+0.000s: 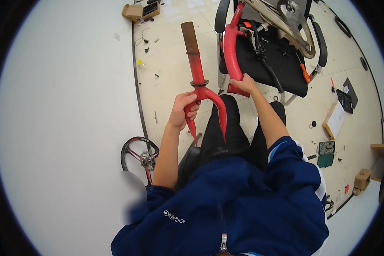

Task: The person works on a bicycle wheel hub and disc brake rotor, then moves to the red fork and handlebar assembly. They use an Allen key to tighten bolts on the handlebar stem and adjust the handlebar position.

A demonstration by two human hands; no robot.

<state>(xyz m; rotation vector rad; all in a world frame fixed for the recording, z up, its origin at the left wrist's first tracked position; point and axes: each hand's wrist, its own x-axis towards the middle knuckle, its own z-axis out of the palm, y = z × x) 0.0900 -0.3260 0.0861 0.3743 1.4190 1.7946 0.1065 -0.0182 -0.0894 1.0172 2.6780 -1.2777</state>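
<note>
Blue jacket sleeves [286, 170], pushed up past the elbows, fill the lower view, and bare forearms reach out from them over black-trousered knees. Just beyond the knees, the left hand [184, 110] is wrapped around one blade of a red bicycle fork [199, 83], fingers curled tight on it just under the crown; the fork stands nearly upright, its rusty brown steerer tube pointing away and its two blade tips pointing back toward the knees. To the right of the fork, the right hand [244, 83] is closed over the lower end of a red frame tube [230, 51] that leans against a black chair [286, 68]. On the chair, right of the tube, lie cables and a grey metal bicycle part. Left of the fork and nearer the person, a spoked wheel [139, 157] lies on the pale floor against the white wall.
</note>
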